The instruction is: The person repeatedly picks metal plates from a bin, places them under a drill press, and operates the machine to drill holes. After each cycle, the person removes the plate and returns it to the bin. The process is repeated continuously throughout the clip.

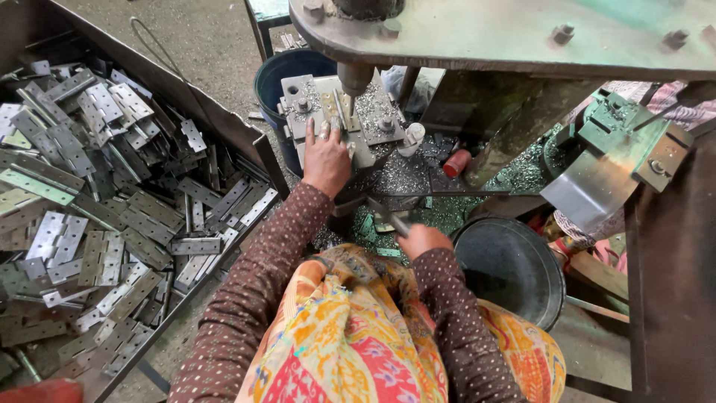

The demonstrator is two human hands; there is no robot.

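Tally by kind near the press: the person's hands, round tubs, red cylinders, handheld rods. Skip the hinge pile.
Hands: 2, left hand, right hand
Round tubs: 2, blue tub, black tub
Red cylinder: 1
Metal rod: 1
Total: 6
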